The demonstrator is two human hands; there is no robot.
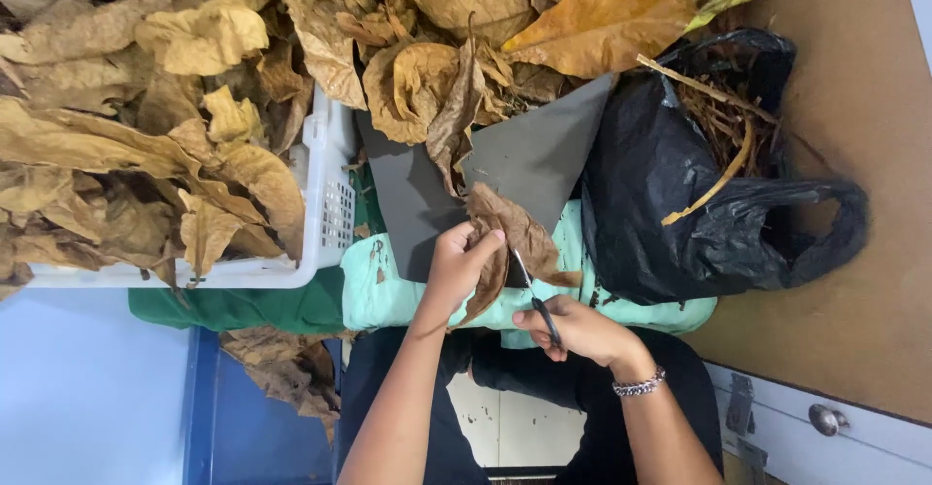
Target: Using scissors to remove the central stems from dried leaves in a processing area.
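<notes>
Left hand (456, 264) pinches a dry brown crumpled leaf (510, 237) over the grey flat board (529, 160) at the brown worktop's (854, 155) near edge. Right hand (578, 330) grips small dark-handled scissors (536, 296), blade touching the leaf. White plastic basket (325, 199) of leaves left, black plastic bag (680, 203) right.

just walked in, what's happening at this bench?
A person is cutting a dried brown leaf with small scissors. The left hand holds the leaf over a grey sheet, and the right hand, with a bracelet on its wrist, works the scissors along it. A white basket heaped with more dried leaves sits to one side, and an open black plastic bag holding stems sits on the other.
</notes>
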